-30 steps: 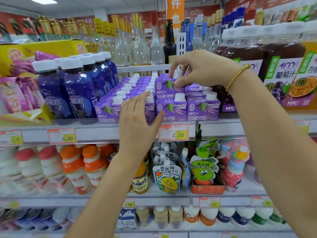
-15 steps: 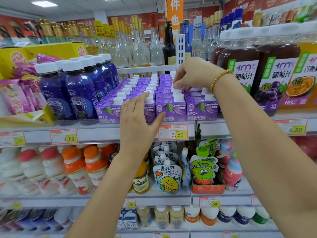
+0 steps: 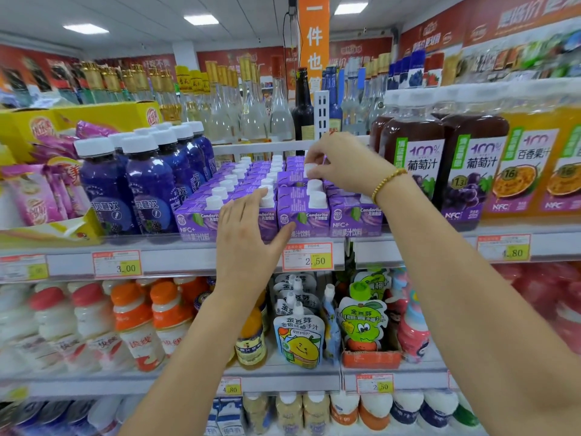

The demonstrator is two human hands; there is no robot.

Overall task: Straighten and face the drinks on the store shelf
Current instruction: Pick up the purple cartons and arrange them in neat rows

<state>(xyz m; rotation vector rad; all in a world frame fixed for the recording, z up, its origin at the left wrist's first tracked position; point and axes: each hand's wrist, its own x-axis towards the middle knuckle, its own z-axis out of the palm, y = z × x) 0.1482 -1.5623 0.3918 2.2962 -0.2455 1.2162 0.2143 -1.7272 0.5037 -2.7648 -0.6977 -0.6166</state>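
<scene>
Purple juice cartons (image 3: 301, 215) with white caps stand in several rows on the upper shelf (image 3: 188, 256). My left hand (image 3: 248, 234) lies with straight fingers flat against the front cartons of the second column, thumb spread to the right. My right hand (image 3: 342, 165) reaches over the rows from the right. Its fingertips pinch the white cap of a carton (image 3: 292, 177) a few places back in the third column. That carton stands in line with the ones in front of it. My wrist hides part of the rightmost column.
Blue bottles (image 3: 147, 190) stand left of the cartons and dark grape juice bottles (image 3: 418, 171) to the right. Tall glass bottles fill the shelf behind. Pouches and small bottles crowd the lower shelf (image 3: 283, 377). A price tag (image 3: 308, 256) hangs below the cartons.
A second ago my right hand held a carton raised above the rows; it came down into the third column. The hand now pinches a cap farther back. My left hand stayed put.
</scene>
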